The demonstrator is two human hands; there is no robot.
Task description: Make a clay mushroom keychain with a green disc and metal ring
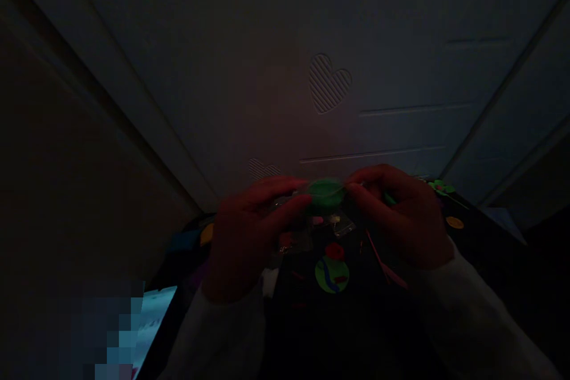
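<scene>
My left hand [256,228] and my right hand [401,211] are raised over a dark table, facing each other. Between them stretches what looks like a small clear packet with a green lump [326,194] inside; dim light and blur hide its details. The left thumb and fingers pinch its left edge, while those of the right pinch its right edge. Below lies a flat green disc [327,279] with a wavy blue strip and a red piece on it. A red round piece [335,251] touches or overlaps its upper rim.
Small clear bags [296,241] lie behind the disc. A thin pink tool [385,264] rests to its right. Farther right are a green flower shape [440,187] and a yellow disc [455,223]. A lit screen [154,320] glows at lower left; a pale panel [285,71] rises behind.
</scene>
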